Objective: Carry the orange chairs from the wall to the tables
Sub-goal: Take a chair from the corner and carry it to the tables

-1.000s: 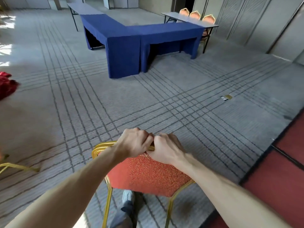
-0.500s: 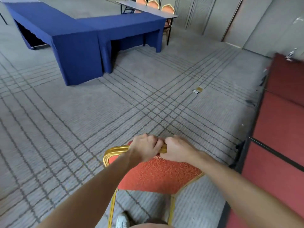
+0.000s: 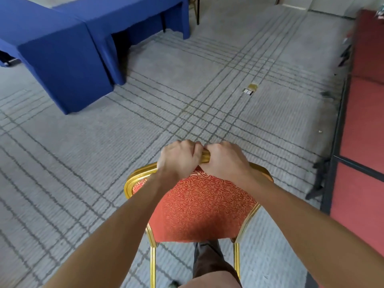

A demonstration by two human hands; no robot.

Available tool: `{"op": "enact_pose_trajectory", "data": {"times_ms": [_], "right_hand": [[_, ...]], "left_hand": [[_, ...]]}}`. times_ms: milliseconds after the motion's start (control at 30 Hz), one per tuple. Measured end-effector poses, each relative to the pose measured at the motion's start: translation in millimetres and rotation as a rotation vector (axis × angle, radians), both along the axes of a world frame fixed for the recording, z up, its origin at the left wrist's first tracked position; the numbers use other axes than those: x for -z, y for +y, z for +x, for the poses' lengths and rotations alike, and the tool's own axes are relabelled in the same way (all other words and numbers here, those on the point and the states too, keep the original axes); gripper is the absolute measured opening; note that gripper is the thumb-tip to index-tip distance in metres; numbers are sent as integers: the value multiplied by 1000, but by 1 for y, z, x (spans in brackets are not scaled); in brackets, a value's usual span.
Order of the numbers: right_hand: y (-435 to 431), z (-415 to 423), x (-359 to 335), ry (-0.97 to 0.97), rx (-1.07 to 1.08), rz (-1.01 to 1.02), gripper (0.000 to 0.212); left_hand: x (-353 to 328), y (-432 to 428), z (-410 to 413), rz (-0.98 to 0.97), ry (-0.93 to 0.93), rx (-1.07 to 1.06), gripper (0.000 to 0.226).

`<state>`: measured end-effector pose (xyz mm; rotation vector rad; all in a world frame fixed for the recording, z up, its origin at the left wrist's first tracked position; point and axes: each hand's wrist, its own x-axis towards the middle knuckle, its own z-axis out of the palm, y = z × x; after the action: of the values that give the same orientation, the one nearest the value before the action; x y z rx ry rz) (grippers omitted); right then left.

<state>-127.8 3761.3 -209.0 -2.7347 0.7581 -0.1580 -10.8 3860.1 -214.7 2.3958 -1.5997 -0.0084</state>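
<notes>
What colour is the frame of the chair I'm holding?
Gold. The frame shows best in the head view, edging the orange patterned backrest.

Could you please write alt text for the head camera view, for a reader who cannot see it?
A person's left hand and right hand grip the gold top rail of an orange chair side by side, seen from above. Grey lined carpet stretches to blue-draped tables at upper left; red panels line the right edge.

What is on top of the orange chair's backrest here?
Both hands: the left hand and right hand grip the gold top rail of the orange chair, side by side. The rail under them is hidden, except a short piece between them.
</notes>
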Motion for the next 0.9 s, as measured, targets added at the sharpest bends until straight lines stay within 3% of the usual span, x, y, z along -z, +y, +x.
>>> {"op": "enact_pose_trajectory", "data": {"times_ms": [100,333,600,733,900], "right_hand": [[-58,45,3,16,-62,25,29],[-169,107,-13,42,-128,44,34],[-271,148,-47,-42,-119,-84,32],[-305,157,-48,-72,-134,-160,32],[-353,172,-24,88,-192,-173,29]], "left_hand": [[1,-54,42,18,60,-35,33],[-9,-168,107,65,4,21,40],[-40,-272,152,-52,-28,87,35],[-35,-309,168,-127,-65,131,53],[-6,-357,186,-108,-23,151,46]]}}
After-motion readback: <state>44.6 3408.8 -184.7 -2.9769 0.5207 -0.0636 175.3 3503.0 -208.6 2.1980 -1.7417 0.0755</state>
